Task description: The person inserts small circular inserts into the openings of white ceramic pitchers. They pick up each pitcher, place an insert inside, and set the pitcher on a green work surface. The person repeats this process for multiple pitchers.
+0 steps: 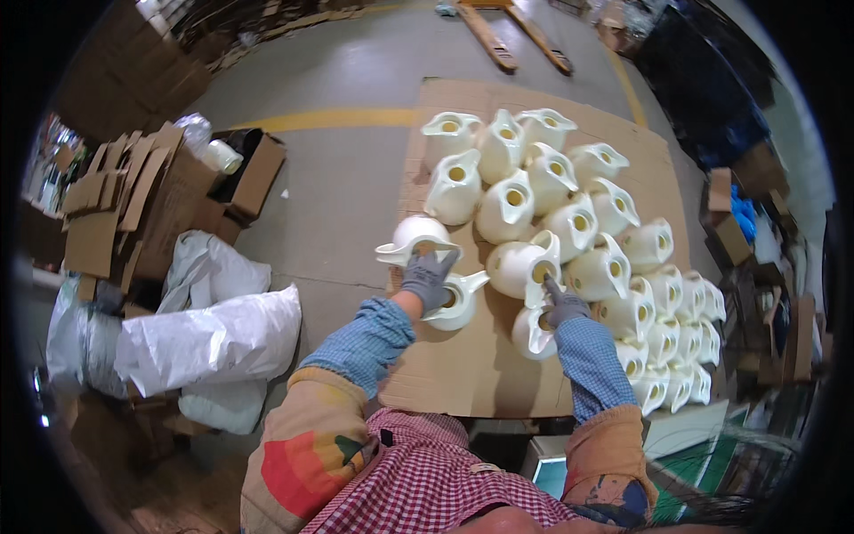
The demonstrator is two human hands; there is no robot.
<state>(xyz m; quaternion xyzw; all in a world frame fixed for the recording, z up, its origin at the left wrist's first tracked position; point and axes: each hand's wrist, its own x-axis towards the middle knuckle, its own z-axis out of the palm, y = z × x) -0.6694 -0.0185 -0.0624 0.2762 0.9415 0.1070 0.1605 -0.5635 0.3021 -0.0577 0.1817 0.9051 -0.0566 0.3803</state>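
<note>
Near the bench (427, 383)'s left edge, the left grip (430, 278) curls closed on a cream jug (418, 230)'s mouth — presumably for purchase — the right grip (563, 305) likewise on a second jug (511, 270).

Cream jugs (501, 221) | glossy, spouted | openings mostly up | close-set, most on cardboard (471, 378)

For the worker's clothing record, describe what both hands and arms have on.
The left hand and right hand wear grey gloves. Above them, blue finely checked cuffs cover the forearms. Higher up, the sleeves are tan: the left has a large red area and a dark green shape, the right dark blue patterning. No cables show on either arm.
</note>
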